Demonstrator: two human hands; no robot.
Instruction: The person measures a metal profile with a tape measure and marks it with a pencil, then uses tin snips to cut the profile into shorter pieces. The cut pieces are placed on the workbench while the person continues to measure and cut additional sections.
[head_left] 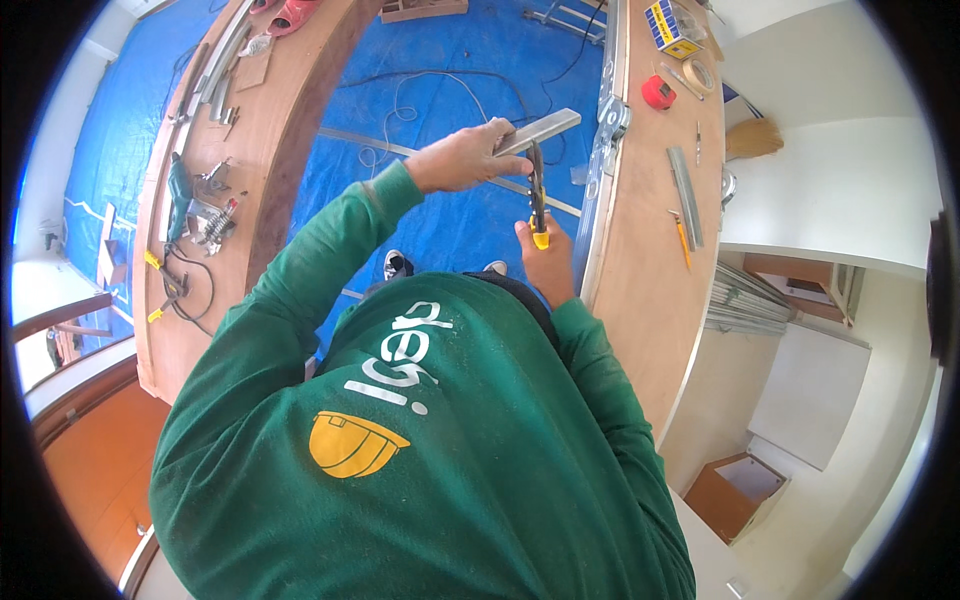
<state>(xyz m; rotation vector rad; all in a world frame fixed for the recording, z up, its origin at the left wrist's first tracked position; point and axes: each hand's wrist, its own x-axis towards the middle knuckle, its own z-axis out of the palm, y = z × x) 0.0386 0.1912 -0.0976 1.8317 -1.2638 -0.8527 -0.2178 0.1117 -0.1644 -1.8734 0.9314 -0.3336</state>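
Observation:
My left hand (466,157) is closed around one end of a short grey metal channel (552,126), which slants up to the right in front of me. Gripped in my right hand (547,262) is a pair of tin snips (537,190) with dark jaws and yellow-and-black handles. They point upward, and their jaws meet the near edge of the channel just beside my left fingertips. Whether the blades have bitten into the metal cannot be made out. Both hands are raised above a blue sheet on the floor.
The left wooden bench (262,170) carries a green drill (180,195) and metal strips. On the right wooden board (640,190) lie a red tape measure (658,92), a roll of tape (698,75), a grey metal strip (685,197) and an orange pencil (681,240). Cables cross the blue sheet (420,110).

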